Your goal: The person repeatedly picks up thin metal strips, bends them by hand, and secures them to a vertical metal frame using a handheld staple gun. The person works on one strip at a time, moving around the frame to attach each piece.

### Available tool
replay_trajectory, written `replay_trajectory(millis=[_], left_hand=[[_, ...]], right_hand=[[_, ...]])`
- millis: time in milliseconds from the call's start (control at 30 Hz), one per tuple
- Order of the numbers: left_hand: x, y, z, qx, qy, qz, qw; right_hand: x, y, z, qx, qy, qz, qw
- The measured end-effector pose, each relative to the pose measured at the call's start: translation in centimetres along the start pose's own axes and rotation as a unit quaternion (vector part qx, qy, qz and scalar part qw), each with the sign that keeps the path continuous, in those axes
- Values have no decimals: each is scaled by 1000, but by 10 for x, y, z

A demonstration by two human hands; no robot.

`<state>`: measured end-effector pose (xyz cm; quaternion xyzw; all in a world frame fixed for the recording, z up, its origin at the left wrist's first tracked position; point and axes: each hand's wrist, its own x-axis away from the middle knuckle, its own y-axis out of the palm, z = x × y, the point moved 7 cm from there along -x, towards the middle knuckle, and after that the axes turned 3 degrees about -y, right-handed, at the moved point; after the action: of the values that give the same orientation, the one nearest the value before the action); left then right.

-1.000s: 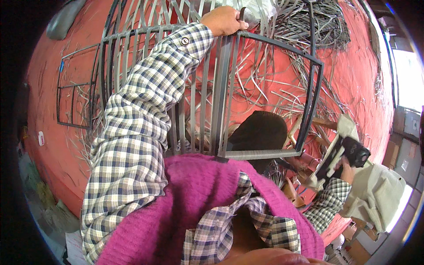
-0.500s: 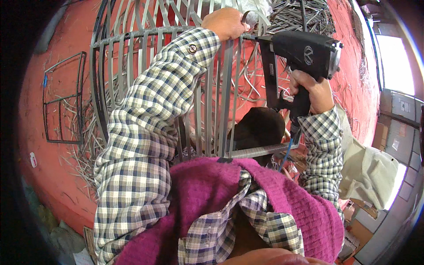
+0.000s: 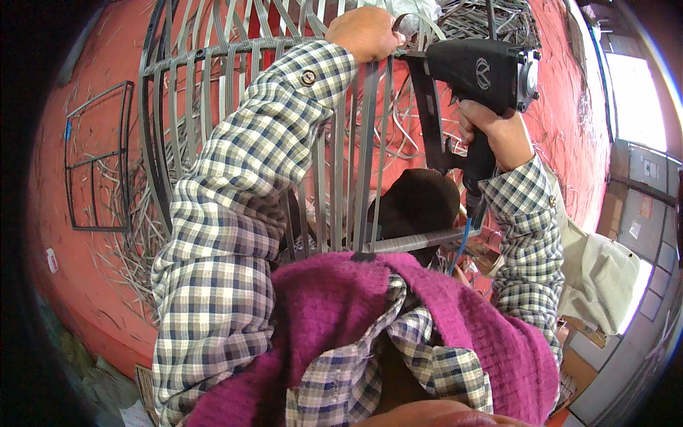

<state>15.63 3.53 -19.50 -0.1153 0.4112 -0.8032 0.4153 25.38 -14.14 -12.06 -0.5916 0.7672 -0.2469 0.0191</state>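
My left hand (image 3: 366, 35) is closed at the far bar of a dark metal frame (image 3: 153, 142), pinching the end of a flat grey strip (image 3: 407, 17). More grey strips (image 3: 368, 135) run lengthwise across the frame, side by side. In my right hand (image 3: 501, 135) is a black air-powered staple gun (image 3: 462, 67), its grip wrapped by my fingers. The gun's nose points left and sits at the far bar, just right of my left fingers; whether it touches the strip I cannot tell. A blue air hose (image 3: 462, 245) hangs from its handle.
A smaller metal frame (image 3: 126, 171) lies on the red floor at left. Loose strips (image 3: 131, 249) are scattered beside it, with a heap of strips (image 3: 491, 28) at far right. Under the strips is a dark rounded object (image 3: 421, 203). Beige cloth (image 3: 597, 277) lies at right.
The staple gun and my right hand have shifted slightly left and farther away, bringing the nose closer to my left fingers. My left hand keeps its grip, almost in place.
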Motion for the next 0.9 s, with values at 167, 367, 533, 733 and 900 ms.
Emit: replay_trajectory(millis=[167,367,533,733,900], left_hand=[[-2,1,3,9,-17,-12,1000],[-1,3,8,-54,-1,10,999],[2,7,18,-103,7,-82,991],[12,-36,42,-92,21,-58,994],[16,-59,47,-94,45,4,995]], right_hand=[[-4,0,-5,81,-63,-57,993],[12,-17,-3,1,-47,-19,999],[98,-124,54,2,33,141,990],[245,-304,219,328,233,366,839],[301,-359,337,458,408,439,656]])
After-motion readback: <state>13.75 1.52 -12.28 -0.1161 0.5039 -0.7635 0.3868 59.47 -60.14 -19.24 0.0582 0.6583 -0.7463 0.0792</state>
